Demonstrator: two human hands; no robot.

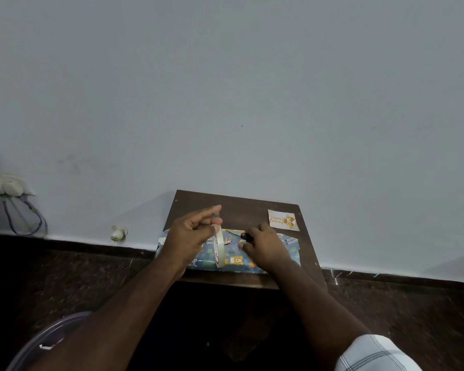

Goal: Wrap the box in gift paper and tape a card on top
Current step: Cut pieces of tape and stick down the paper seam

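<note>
- box (233, 259), already covered in blue cartoon-print gift paper, lying flat on the small dark table
- birthday card (283, 220) flat near the far right corner, apart from it

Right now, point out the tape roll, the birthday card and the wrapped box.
tape roll (218, 247): head view, on the roll's flat side below the left hand.
birthday card (283, 220): head view, middle of the card's printed face.
wrapped box (235, 259): head view, on the patterned paper between the hands.
</note>
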